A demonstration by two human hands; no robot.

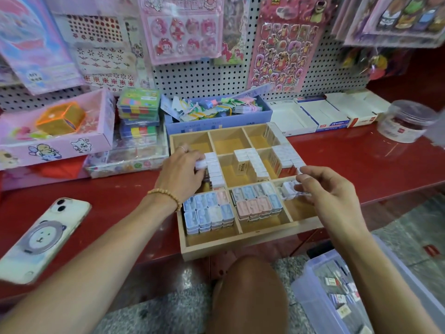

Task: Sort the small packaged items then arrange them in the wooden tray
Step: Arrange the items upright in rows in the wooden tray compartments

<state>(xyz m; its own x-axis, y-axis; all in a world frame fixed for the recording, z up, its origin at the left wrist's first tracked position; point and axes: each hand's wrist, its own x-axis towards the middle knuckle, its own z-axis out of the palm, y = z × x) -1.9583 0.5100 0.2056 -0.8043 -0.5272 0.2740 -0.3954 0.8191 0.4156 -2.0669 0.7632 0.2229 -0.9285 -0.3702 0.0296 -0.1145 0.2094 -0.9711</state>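
My left hand [179, 172] pinches a white packet [200, 164] at the stack in the tray's [240, 247] middle-left compartment. My right hand [322, 189] curls around small packets [289, 189] over the near-right compartment. Blue and pink packs [208, 210] fill the near-left one.

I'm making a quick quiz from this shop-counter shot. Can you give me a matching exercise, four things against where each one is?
Things
1. phone
2. clear jar
3. left hand
4. pink packets

Places
A. wooden tray, front middle compartment
B. red counter, left of the tray
C. middle-left compartment, gripping a white packet
D. counter's far right end

Pairs: 1-B, 2-D, 3-C, 4-A
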